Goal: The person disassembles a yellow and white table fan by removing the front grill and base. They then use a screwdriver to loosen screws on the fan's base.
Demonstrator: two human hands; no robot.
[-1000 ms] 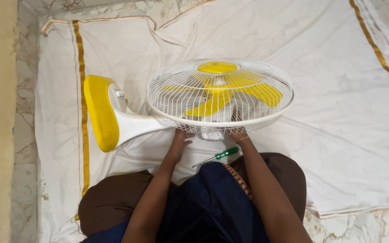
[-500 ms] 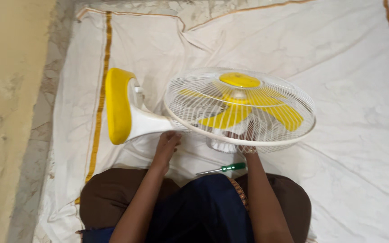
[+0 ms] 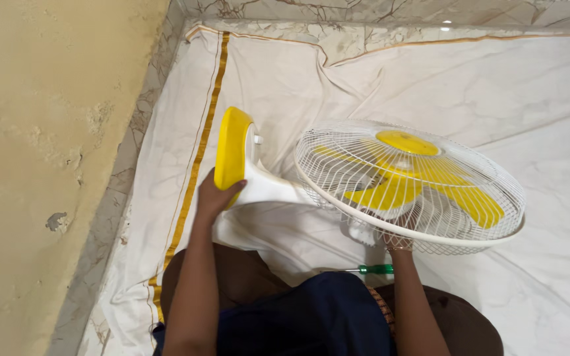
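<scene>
A white table fan with yellow blades lies on its side on a white cloth (image 3: 377, 86). Its round wire grille (image 3: 410, 184) faces up, with the yellow hub in its middle. My left hand (image 3: 214, 198) grips the lower edge of the fan's yellow base (image 3: 232, 148), where the white neck (image 3: 268, 188) joins it. My right hand (image 3: 397, 241) is under the grille's near rim and holds it from below; its fingers are mostly hidden by the wires. A green-handled screwdriver (image 3: 372, 269) lies on the cloth just in front of my lap.
A yellowish wall (image 3: 41, 151) rises close on the left, with a marble floor strip (image 3: 126, 178) along it. The cloth has a gold border (image 3: 196, 171) and covers the floor ahead and to the right. My crossed legs (image 3: 245, 283) fill the bottom of the view.
My left hand has moved from under the grille to the yellow base. The view has shifted, so the fan now appears further right and the wall shows more.
</scene>
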